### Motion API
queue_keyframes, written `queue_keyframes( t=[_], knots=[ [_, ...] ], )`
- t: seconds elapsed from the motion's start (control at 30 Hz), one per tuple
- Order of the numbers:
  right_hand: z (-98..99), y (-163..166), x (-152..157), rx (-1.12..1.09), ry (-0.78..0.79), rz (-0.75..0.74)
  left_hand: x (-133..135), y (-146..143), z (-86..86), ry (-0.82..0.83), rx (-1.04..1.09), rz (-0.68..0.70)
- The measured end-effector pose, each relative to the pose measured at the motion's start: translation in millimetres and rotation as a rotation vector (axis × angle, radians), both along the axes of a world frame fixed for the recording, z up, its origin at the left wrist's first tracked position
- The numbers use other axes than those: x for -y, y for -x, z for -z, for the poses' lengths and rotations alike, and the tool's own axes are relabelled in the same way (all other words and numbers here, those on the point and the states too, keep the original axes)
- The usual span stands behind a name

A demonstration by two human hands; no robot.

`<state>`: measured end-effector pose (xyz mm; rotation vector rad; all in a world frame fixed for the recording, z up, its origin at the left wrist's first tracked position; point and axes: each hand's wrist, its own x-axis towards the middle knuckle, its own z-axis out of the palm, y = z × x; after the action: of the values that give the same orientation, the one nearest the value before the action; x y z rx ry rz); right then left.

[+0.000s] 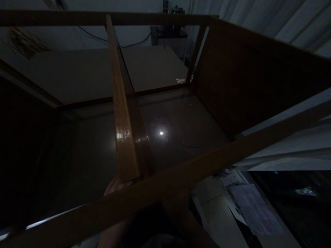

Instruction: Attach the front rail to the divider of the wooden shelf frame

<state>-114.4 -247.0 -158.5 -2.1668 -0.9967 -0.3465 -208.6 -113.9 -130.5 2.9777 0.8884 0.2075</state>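
Dim view, wooden furniture frame (pixel 165 186) fills most of it; white patch with dark marks (pixel 180 80) by the far right corner, marks too small to read; pale sheet (pixel 256 206) at lower right, any print on it too dim and blurred to read; another paper (pixel 229 179) just beside it, same problem.

Left hand (pixel 113 186) is at the near end of the central wooden bar (pixel 121 120), just where that bar meets the front rail; bent fingers show above the rail, apparently against the bar's end; rest of the hand is behind the rail, so cannot tell how far it is closed or whether it grips; right hand (pixel 177 198) is low behind or under the same rail, right of the bar, very dark; fingers not made out, cannot tell open or closed, nor what it touches.

Central bar runs from front rail to back rail (pixel 155 19), with a dark divider (pixel 133 117) along its right side; glossy base panel (pixel 170 117) lies below, a bright light spot reflected on it; L-shaped hex key (pixel 191 147) lies on that panel, right of the divider, well apart from the bar; dark brown side panel (pixel 248 75) at right, pale curtain (pixel 258 17) beyond it.
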Motion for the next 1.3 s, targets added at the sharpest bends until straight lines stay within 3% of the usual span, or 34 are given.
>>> queue_keyframes(
  t=[0.23, 0.37, 0.53, 0.73, 0.93, 1.07, 1.3],
  knots=[
    [4.1, 2, 0, 0.004, 0.022, -0.026, 1, 1, -0.2, -0.029, -0.026, 0.006],
    [-0.2, -1, 2, 0.045, 0.02, -0.106, 0, -7, -7.5, -0.018, 0.03, 0.044],
    [-8.2, -5, 0, -0.038, -0.029, -0.089, 2, -12, -17.5, 0.038, 0.019, 0.017],
    [-10.0, -7, 0, -0.076, -0.004, -0.082, -10, -7, -32.4, 0.196, -0.002, 0.094],
    [-10.4, -8, 1, -0.053, -0.007, -0.095, -23, -26, -52.2, 0.336, -0.068, 0.092],
    [-11.1, -9, -1, -0.034, -0.03, -0.11, -21, -36, -49.3, 0.382, -0.13, 0.02],
    [-8.1, -11, -2, 0.037, -0.085, -0.11, -17, -34, -40.7, 0.312, -0.195, -0.006]
  ],
)
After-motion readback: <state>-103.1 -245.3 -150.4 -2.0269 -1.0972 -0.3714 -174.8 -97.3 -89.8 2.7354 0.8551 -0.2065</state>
